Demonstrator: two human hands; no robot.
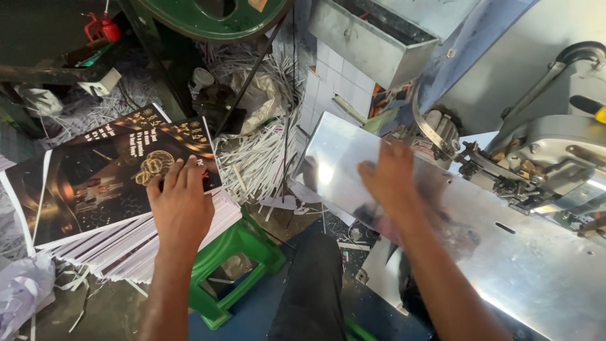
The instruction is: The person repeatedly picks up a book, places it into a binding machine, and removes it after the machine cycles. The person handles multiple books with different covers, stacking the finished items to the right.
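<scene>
- left hand (182, 201): lies palm down, fingers together and slightly curled, on the top sheet (107, 180) of the stack (129, 249). fingertips rest near the sheet's 3 o'clock edge. whether they pinch the sheet cannot be told.
- right hand (391, 180): lies flat, fingers loosely spread, on the shiny plate (505, 252) of the machine (555, 145). nothing is visible under or in it; the motion blur there makes this uncertain.
- stack: dark printed sheets with gold design, piled on a green stool (237, 265) at 9 o'clock of the view. the top sheets sit fanned and skewed, not squared.
- machine: at 3 o'clock, with a metal head and levers above the plate. the plate runs from the centre of the view toward 5 o'clock.
- progress, as a judgement: the stack is thick, so many sheets remain to be handled. no sheet lies on the plate now, and no pile of finished sheets shows in view, so the count done cannot be told.
- paper strips (259, 151): white trimmings heaped at 12 o'clock between stack and machine, and scattered on the floor.
- hidden or unclear: the machine is cut off at the right edge. a green wheel (208, 16) is cut off at the top edge. the stool's far legs sit under the stack. reflections on the plate obscure its surface. the person's dark-clad leg (312, 290) covers the floor at 6 o'clock.
</scene>
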